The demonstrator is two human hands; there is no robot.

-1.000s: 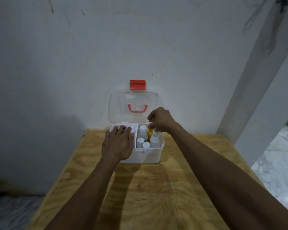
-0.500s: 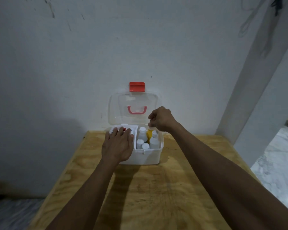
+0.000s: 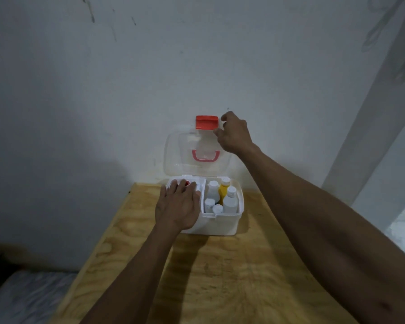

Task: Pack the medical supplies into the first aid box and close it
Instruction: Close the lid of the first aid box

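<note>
A white first aid box (image 3: 220, 226) stands at the far edge of the wooden table (image 3: 208, 277), against the wall. Its clear lid (image 3: 180, 155) is upright, with a red handle (image 3: 205, 155) and a red latch (image 3: 206, 122) at the top. In the right compartment stand several white bottles (image 3: 230, 202) and a yellow bottle (image 3: 223, 191). My left hand (image 3: 178, 206) lies flat over the left compartment, fingers spread, on a white tray with a red spot (image 3: 187, 183). My right hand (image 3: 234, 134) is raised at the lid's top right corner, fingers apart beside the latch.
A grey wall rises directly behind the box. A white pillar (image 3: 372, 136) stands at the right, with a pale marbled floor (image 3: 404, 228) past the table's right edge. The floor at lower left (image 3: 21, 298) is dim.
My right hand has risen from the bottles in the right compartment up to the lid's top corner near the red latch. My left hand has stayed on the left compartment.
</note>
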